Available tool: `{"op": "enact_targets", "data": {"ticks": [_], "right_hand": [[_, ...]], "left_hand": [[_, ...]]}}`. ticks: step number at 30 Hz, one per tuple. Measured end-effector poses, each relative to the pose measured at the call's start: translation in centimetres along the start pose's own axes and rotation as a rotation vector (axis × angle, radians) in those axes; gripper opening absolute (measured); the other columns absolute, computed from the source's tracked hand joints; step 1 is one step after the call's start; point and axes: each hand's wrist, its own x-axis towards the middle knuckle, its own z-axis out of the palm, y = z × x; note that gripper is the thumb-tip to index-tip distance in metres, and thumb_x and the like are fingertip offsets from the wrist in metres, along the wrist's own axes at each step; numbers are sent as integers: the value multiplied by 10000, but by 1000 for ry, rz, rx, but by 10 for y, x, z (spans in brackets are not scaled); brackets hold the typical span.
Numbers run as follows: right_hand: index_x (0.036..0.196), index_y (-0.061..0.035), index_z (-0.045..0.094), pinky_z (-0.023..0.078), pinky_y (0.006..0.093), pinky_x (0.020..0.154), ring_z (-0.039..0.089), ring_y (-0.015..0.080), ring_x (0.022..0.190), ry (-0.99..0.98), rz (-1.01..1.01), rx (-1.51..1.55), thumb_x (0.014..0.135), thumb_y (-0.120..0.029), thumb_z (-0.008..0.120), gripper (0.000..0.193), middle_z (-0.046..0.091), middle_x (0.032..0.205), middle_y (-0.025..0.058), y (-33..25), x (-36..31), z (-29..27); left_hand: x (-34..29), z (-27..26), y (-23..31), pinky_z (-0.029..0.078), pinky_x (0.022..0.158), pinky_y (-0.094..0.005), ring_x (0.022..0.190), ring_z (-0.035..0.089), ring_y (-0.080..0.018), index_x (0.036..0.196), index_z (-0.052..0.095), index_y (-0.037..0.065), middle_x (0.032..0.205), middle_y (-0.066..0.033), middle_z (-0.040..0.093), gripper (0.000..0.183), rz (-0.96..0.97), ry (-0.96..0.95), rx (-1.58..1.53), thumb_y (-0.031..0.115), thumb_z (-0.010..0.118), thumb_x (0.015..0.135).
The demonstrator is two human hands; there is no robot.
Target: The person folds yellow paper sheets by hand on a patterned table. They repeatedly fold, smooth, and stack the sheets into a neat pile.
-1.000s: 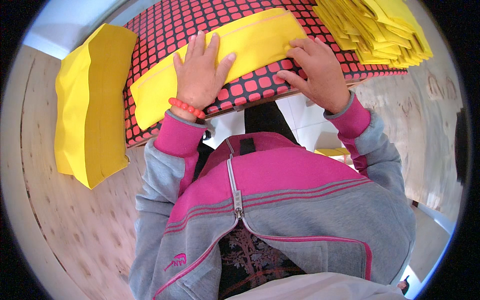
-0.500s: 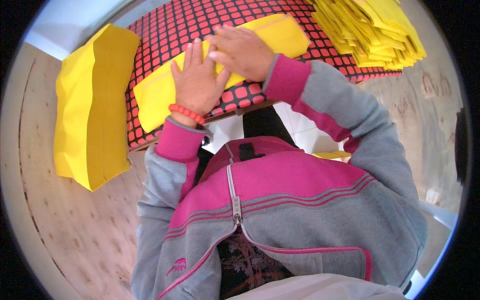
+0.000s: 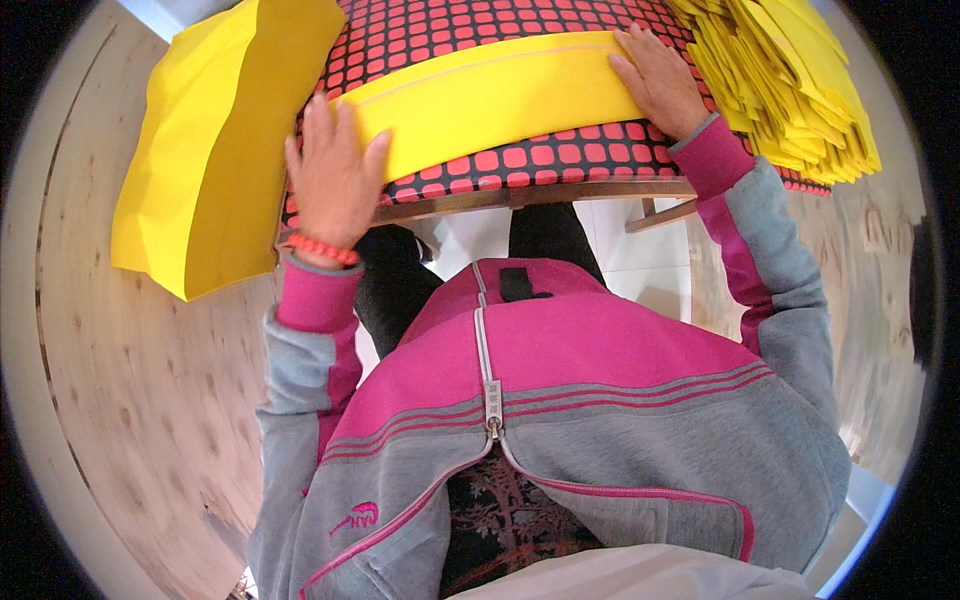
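A long folded piece of yellow fabric (image 3: 500,100) lies flat across the table, a pale seam line running along its far edge. On its left end rests my left hand (image 3: 332,180), fingers stretched out and thumb apart, with a red bead bracelet (image 3: 322,249) at the wrist. My right hand (image 3: 662,85) lies over the opposite end, its fingers extended and the thumb on the cloth. Both hands are open, and neither grips the fabric.
Under the fabric is a table covered in red-and-black patterned cloth (image 3: 560,152), its wooden edge (image 3: 450,205) facing me. At the left stands a larger folded yellow fabric piece (image 3: 215,150). A stack of folded yellow pieces (image 3: 790,95) sits at the far right.
My hands have moved apart from the middle of the strip to its two ends, the left going left and the right going right. The whole view has shifted somewhat.
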Motion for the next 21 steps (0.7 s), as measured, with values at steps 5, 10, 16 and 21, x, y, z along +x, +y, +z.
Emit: {"op": "enact_targets", "data": {"ticks": [5,10,16,21], "right_hand": [[1390,-25,541,363,456,1123,485,356,1345,-43,-108,278,1032,-242,493,422,520,1449,211,-87,43,7],[1326,-38,581,372,460,1129,494,372,1342,75,-144,320,1019,-263,483,394,546,1411,227,-76,38,27],[1421,-64,530,355,427,1152,459,330,1385,35,-37,222,1056,-312,436,452,519,1452,210,9,1,35],[1400,-10,529,339,413,1158,429,353,1404,-59,23,172,1056,-252,451,428,497,1477,203,14,7,17]], "left_hand": [[50,23,86,347,1072,-580,1339,461,-354,1316,571,43,1430,-197,493,445,291,292,-123,314,569,963],[48,37,66,357,1095,-531,1375,444,-374,1410,500,35,1488,-231,457,603,261,41,-98,485,458,1010],[8,18,-2,293,1147,-566,1446,365,-363,1480,432,34,1553,-224,386,676,85,-53,-30,500,486,992],[2,-4,-11,292,1144,-592,1430,367,-400,1445,456,25,1530,-240,400,591,84,-76,-45,421,485,1007]]}}
